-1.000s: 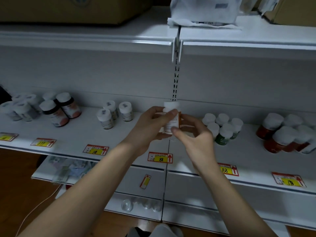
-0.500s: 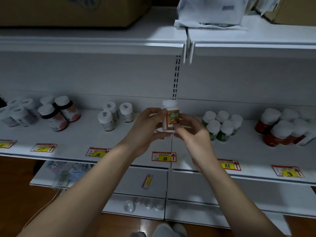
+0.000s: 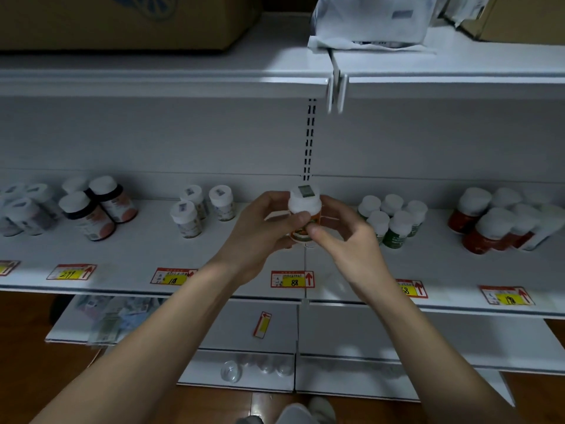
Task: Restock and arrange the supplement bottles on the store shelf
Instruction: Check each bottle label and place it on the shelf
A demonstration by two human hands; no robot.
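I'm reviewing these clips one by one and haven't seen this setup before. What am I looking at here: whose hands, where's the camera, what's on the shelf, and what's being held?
No machine here: a person wears a camera on the head, looking forward and down at their own bare arms. The left hand and right hand together hold one white-capped bottle with an orange label, just above the white shelf. Groups of other bottles stand along the shelf, green-labelled ones to the right. Price tags line its front edge; the nearest reads 88.

Bare shelf [image 3: 146,255] between white-capped trio [image 3: 200,209] and green bottles [image 3: 394,221] (hands there); upper shelf [image 3: 183,81] overhead.
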